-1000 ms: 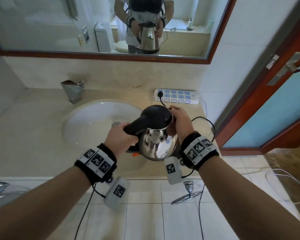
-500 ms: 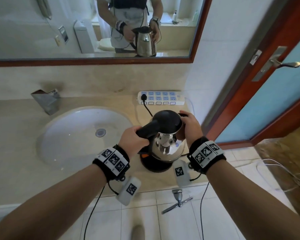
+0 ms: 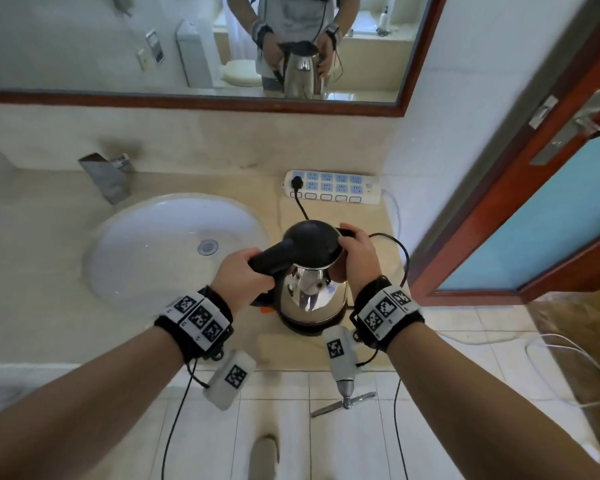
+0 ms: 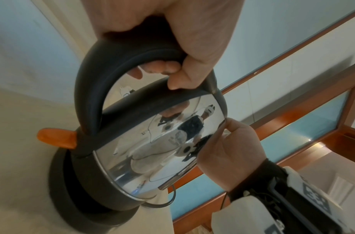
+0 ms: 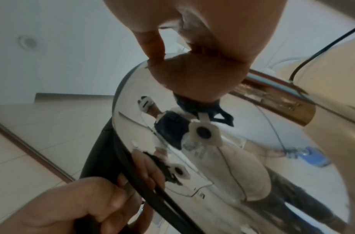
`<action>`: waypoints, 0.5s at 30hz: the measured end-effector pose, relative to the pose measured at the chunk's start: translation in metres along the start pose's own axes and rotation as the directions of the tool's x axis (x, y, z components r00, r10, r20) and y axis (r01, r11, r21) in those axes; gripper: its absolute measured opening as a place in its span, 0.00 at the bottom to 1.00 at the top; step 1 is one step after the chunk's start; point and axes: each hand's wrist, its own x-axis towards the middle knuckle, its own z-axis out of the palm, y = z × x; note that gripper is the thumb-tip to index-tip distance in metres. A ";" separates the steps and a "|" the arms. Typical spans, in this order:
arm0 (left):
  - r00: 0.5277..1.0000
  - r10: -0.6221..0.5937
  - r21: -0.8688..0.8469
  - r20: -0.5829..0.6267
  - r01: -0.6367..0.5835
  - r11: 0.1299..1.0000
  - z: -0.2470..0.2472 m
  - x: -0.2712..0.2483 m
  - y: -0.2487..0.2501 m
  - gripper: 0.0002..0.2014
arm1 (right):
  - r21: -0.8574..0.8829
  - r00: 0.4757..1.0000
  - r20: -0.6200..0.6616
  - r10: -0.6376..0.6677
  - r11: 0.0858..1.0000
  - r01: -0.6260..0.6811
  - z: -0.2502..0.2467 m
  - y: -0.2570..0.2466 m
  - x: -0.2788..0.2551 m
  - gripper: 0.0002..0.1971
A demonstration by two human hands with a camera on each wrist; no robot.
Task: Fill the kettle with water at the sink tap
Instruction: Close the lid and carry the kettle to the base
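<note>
A steel kettle (image 3: 309, 289) with a black lid and handle stands over its round black base (image 3: 307, 325) on the counter, right of the sink; whether it rests fully on the base I cannot tell. My left hand (image 3: 243, 275) grips the black handle (image 4: 88, 98), fingers wrapped round it. My right hand (image 3: 355, 261) holds the kettle's top at the right, fingers curled over the lid's edge and thumb on the steel body (image 5: 232, 158). The lid is down. The chrome tap (image 3: 108, 174) stands behind the white basin (image 3: 146, 244), to the left of the kettle.
A white power strip (image 3: 333, 190) lies against the back wall, with a black cord (image 3: 400, 251) looping behind the kettle. A mirror (image 3: 84, 46) hangs above. A red-framed door (image 3: 534, 220) stands close on the right. An orange switch (image 4: 56, 137) sticks out by the kettle's foot.
With both hands still holding it, the kettle has moved right, away from the basin's edge, and down over the black base. The lid has stayed down.
</note>
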 end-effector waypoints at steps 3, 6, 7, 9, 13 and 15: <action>1.000 0.001 0.001 0.001 -0.001 1.000 -0.002 0.000 -0.002 0.10 | -0.002 1.000 0.005 0.011 1.000 -0.011 0.002 0.001 0.000 0.19; 1.000 0.003 -0.014 0.021 -0.003 1.000 -0.001 0.001 -0.002 0.10 | 0.003 1.000 -0.011 0.007 1.000 -0.007 0.000 0.003 -0.002 0.19; 1.000 0.005 -0.020 0.023 -0.004 1.000 0.000 0.001 -0.001 0.10 | 0.006 1.000 -0.022 0.002 1.000 -0.002 -0.002 0.003 -0.002 0.19; 0.999 0.015 -0.009 0.034 -0.015 1.000 0.004 0.000 0.000 0.10 | -0.001 0.999 -0.044 0.001 1.000 -0.001 -0.005 0.004 -0.002 0.19; 0.997 0.046 0.071 0.068 -0.051 0.996 0.013 -0.002 -0.003 0.10 | -0.014 0.998 -0.068 0.005 1.000 -0.006 -0.010 0.010 -0.003 0.19; 0.996 0.058 0.081 0.072 -0.064 0.995 0.012 -0.002 -0.003 0.12 | -0.020 0.997 -0.076 -0.005 1.000 0.003 -0.010 0.013 -0.004 0.18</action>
